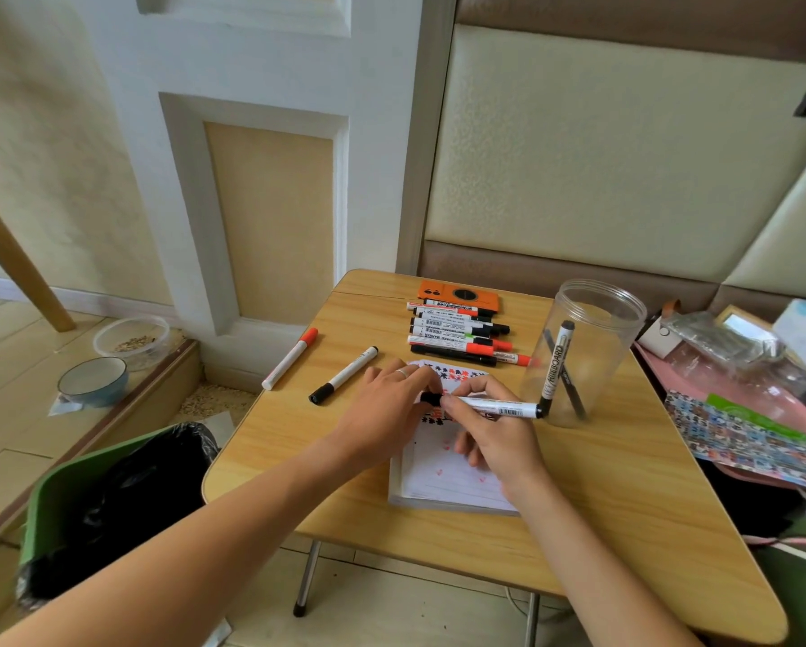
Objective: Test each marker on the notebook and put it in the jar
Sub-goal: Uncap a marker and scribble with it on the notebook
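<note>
Desk [601,483]: small wooden folding one, set against a padded wall.
Notebook [443,478]: lies open mid-desk, red marks on its page.
Left hand [382,413]: grip pinched on the black cap [431,398] of the held marker [494,406].
Right hand [489,427]: grip curled round that marker's barrel, above the notebook.
Jar [587,352]: clear, just right of the notebook, two markers inside.
Marker pile [457,336]: behind the notebook.
Loose markers: red-capped marker [289,358] and black-capped marker [343,375], left of the notebook.

Home room, padded wall panels [601,147], folding table [625,506] under the hands, bowls [93,380] on floor, lined bin [111,497] left of them.
</note>
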Demonstrator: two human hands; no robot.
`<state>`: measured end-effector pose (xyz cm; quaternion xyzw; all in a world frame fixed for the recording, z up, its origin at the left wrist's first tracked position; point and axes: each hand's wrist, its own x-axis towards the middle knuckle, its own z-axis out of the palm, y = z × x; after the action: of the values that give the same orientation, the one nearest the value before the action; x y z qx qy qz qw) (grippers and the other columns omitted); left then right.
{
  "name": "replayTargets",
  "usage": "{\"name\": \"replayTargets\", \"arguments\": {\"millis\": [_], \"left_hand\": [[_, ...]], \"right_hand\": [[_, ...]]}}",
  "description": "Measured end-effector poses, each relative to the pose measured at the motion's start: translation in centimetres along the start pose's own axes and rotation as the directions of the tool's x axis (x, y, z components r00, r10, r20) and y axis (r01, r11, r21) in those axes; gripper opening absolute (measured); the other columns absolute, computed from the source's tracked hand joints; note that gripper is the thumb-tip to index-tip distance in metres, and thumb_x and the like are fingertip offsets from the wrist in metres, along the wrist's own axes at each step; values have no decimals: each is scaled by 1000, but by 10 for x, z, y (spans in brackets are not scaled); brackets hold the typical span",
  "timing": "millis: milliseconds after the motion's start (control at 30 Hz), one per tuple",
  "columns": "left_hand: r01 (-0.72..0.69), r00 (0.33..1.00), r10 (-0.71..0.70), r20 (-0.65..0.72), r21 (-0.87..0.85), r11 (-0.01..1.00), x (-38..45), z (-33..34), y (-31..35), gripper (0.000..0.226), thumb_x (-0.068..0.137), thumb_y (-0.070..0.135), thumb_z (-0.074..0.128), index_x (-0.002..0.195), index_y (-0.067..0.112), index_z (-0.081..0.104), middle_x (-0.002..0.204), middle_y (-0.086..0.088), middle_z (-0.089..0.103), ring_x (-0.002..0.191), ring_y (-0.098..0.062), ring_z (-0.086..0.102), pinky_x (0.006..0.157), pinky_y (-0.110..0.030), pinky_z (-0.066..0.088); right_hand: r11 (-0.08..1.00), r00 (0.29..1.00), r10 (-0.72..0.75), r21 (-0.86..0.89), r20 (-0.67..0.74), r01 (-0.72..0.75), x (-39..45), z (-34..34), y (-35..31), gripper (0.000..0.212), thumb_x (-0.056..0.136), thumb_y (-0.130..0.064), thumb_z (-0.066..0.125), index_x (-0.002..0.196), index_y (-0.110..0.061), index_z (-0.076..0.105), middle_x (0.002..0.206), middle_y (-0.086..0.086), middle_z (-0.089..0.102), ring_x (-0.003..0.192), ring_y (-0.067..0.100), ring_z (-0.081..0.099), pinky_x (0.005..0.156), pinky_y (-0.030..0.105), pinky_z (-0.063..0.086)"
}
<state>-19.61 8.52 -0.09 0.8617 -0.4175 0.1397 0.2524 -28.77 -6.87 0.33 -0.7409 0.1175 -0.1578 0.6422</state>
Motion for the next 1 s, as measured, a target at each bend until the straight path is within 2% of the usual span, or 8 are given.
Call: {"name": "replayTargets", "arguments": {"millis": [100, 167, 267, 400, 533, 633, 800, 1000], "left_hand": [[-27, 999, 30, 34, -83, 996, -3, -4, -2, 17, 97, 20, 61, 112, 25, 59, 115, 9, 65, 108, -13, 48, 93, -40, 43], [-35, 999, 39, 33, -113, 993, -4, -8, -4, 17, 97, 20, 61, 113, 25, 60, 115, 9, 65, 105, -9, 46, 93, -38, 42], [-24, 999, 29, 32, -147, 989, -6, -11, -9, 18, 97, 21, 62, 113, 27, 61, 113, 11, 64, 103, -7, 46, 91, -36, 42], [-15, 998, 28, 51, -235, 972, -9, -12, -14, 17, 95, 17, 61, 110, 25, 60, 105, 11, 62, 97, -8, 48, 83, -31, 45], [40, 999, -32, 29, -390, 920, -13, -11, -12, 16, 96, 15, 52, 109, 23, 57, 102, 8, 58, 97, -8, 51, 79, -20, 41], [24, 999, -31, -8, -460, 887, -12, -8, -8, 14, 97, 21, 51, 109, 21, 58, 101, 8, 57, 96, -12, 53, 82, -27, 44], [53, 998, -54, 14, -554, 831, -12, -1, -1, 33, 86, 37, 79, 115, 26, 68, 109, 13, 63, 106, -8, 60, 87, -21, 49], [119, 988, -154, -3, -624, 772, -11, 7, 5, 24, 85, 23, 80, 108, 19, 76, 103, 13, 74, 99, -1, 64, 83, -14, 46]], "right_hand": [[998, 999, 34, 61, 9, -35, -2, -2, -5, 19, 95, -34, 73, 95, -16, 69, 64, 15, 66, 44, 21, 58, 39, 23, 38], [989, 996, 83, 123, 22, -85, -3, -3, -7, 34, 101, -48, 57, 99, -18, 73, 75, 16, 72, 52, 25, 63, 42, 25, 41], [974, 992, 123, 189, 4, -122, -2, -5, -7, 46, 106, -45, 41, 97, -15, 75, 76, 11, 69, 51, 23, 59, 41, 25, 39], [946, 982, 184, 281, -48, -163, 2, -9, -6, 14, 99, -25, 61, 95, -13, 66, 69, 9, 57, 44, 16, 51, 35, 21, 32], [936, 983, 177, 317, -53, -151, 6, -14, -5, 20, 92, -26, 75, 96, -11, 61, 77, 16, 71, 41, 17, 55, 35, 21, 36], [950, 987, 160, 272, 6, -156, 5, -14, -8, 25, 88, -28, 78, 94, -12, 61, 87, 18, 77, 41, 18, 57, 35, 20, 36], [969, 987, 158, 185, 37, -162, 5, -13, -7, 26, 88, -29, 77, 88, -11, 59, 81, 20, 75, 45, 21, 61, 35, 22, 39], [979, 967, 178, 128, -180, -157, 2, 1, -3, 29, 105, -37, 54, 90, -14, 63, 56, 14, 60, 37, 21, 49, 37, 22, 33]]}}
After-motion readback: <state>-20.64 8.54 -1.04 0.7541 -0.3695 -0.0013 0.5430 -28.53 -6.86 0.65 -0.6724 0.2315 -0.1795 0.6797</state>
